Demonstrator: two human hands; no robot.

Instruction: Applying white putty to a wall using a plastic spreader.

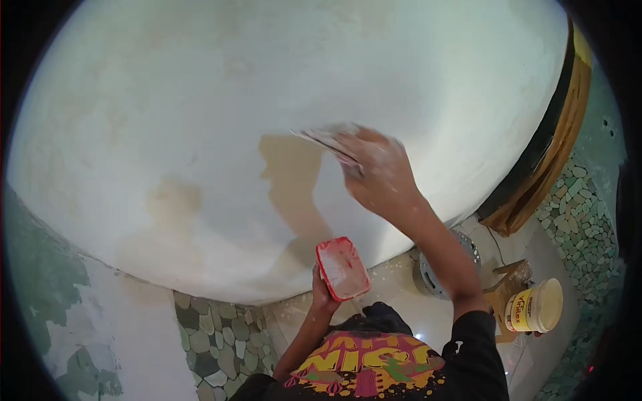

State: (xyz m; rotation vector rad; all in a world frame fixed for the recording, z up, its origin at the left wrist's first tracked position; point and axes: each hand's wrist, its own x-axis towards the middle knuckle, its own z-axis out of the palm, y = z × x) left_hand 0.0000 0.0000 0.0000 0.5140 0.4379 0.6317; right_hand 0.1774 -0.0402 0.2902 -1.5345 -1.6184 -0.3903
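My right hand (381, 167), smeared with white, is raised before a broad, pale curved wall (388, 73). Its fingers are closed around a thin, flat putty knife (322, 139) coated in white paste. The blade points left, close to the wall; whether it touches cannot be told. Lower down, my left hand (322, 293) grips a red plastic tub (321, 266) by its left side, tilted so its inside shows. White paste (342, 267) coats the tub's inside. My right arm throws a shadow on the wall.
At the lower right stand a yellow-and-white bucket (531, 309), a wooden stool (498, 297) and a perforated metal drum (431, 277). A brown and black band (542, 157) edges the wall's right side. Green flat stones (217, 341) cover part of the floor at lower left.
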